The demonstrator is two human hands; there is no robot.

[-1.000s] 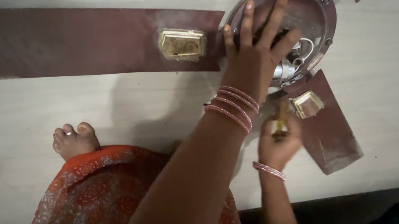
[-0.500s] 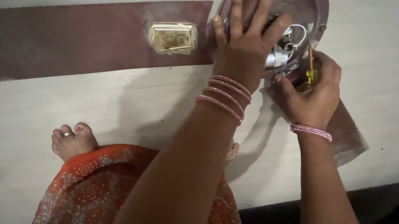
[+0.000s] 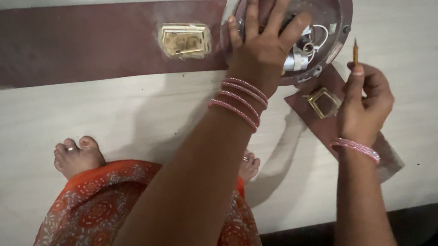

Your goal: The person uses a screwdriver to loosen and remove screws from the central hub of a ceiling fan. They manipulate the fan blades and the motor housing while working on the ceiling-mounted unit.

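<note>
Fabric of an orange patterned garment (image 3: 104, 221) fills the bottom of the view, with two bare feet on the pale floor (image 3: 34, 115) just past it. Beyond them both forearms, each ringed with pink bangles, reach out to a ceiling fan lying on the floor. The right hand (image 3: 366, 100) is clenched around a slim screwdriver (image 3: 355, 51), whose yellow handle end pokes up above the fingers; it hovers just beside the short brown blade (image 3: 342, 128) with its brass bracket (image 3: 323, 102), clear of the motor. The left hand (image 3: 263, 44) lies open and spread, palm down on the round motor housing (image 3: 338, 9), pressing rather than gripping. The housing looks like rigid metal and probably heavy, so a flat palm should steady it well. Its rim seems the safe place to hold, since the white wires and silver part (image 3: 305, 50) exposed inside look delicate and easily snagged. The long brown blade (image 3: 72, 41) runs off to the left; it appears thin, stiff and light, and is best lifted near its brass mount (image 3: 185, 39).
</note>
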